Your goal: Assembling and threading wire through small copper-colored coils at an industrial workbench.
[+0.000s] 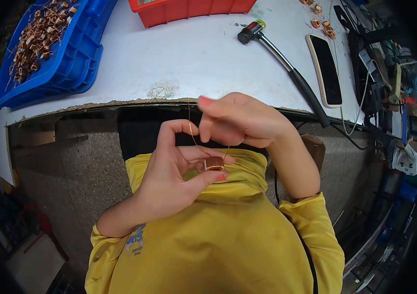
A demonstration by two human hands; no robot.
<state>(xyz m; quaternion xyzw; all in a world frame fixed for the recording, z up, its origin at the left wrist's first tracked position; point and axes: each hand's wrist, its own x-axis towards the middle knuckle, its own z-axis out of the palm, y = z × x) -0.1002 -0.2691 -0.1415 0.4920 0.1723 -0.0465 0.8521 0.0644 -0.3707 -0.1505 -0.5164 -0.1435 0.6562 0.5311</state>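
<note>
In my left hand (pixel 174 174) I hold a small coil (pixel 214 163) between thumb and fingers, low over my lap. Copper-coloured windings wrap its body, and a pale side shows. One thin copper wire (pixel 191 128) rises from it past my bent left index finger toward the table edge. A second strand goes up from the coil's right side to my right hand (pixel 240 120). That hand is above and right of the coil, its fingers curled in and partly smeared by motion. Their grip on the strand is mostly hidden.
Beyond the white table's worn front edge (pixel 135 103), a blue crate (pixel 78 63) of many copper coils stands at left. A red bin (pixel 194 9) is at the back. A mallet (pixel 287 63) and a phone (pixel 325 71) lie at right, near several loose coils (pixel 324 27) and cables.
</note>
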